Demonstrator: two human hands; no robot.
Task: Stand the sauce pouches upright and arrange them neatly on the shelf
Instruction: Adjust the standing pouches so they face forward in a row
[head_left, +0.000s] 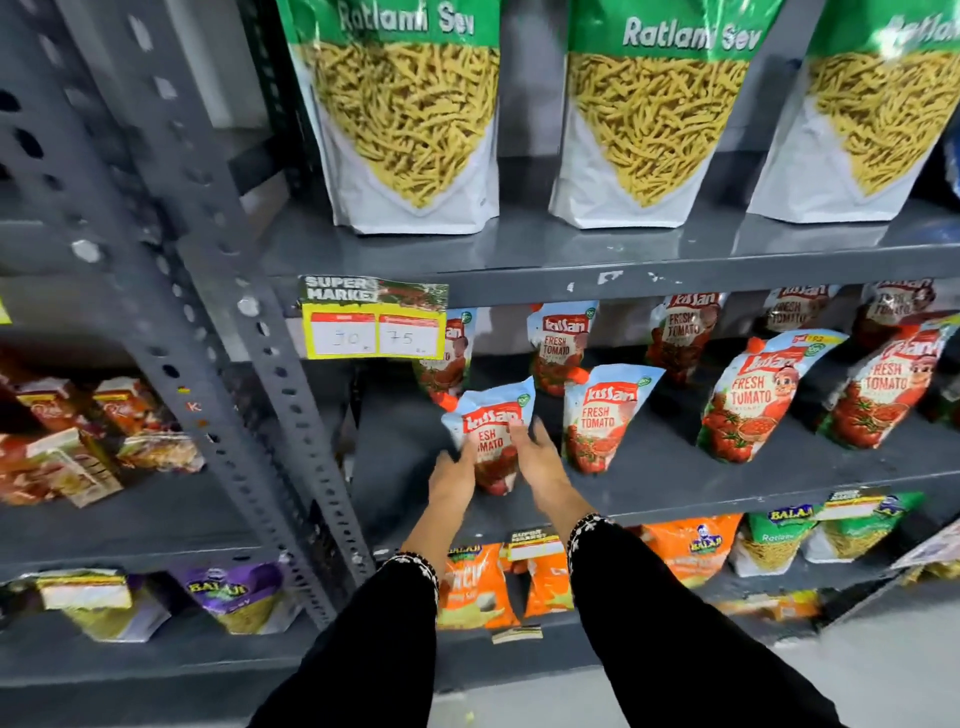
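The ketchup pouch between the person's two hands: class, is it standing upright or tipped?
Tipped. The pouch leans left, its top corner angled toward the price tag, gripped by the left hand and right hand.

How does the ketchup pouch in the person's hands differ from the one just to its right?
The held pouch is gripped on both sides by the left hand and right hand; the neighbour pouch stands free. The held pouch sits at the shelf front and tips left; the neighbour is further back and leans right. Hands hide part of the held pouch's label; the neighbour's reads in full. Both are same-brand tomato pouches.
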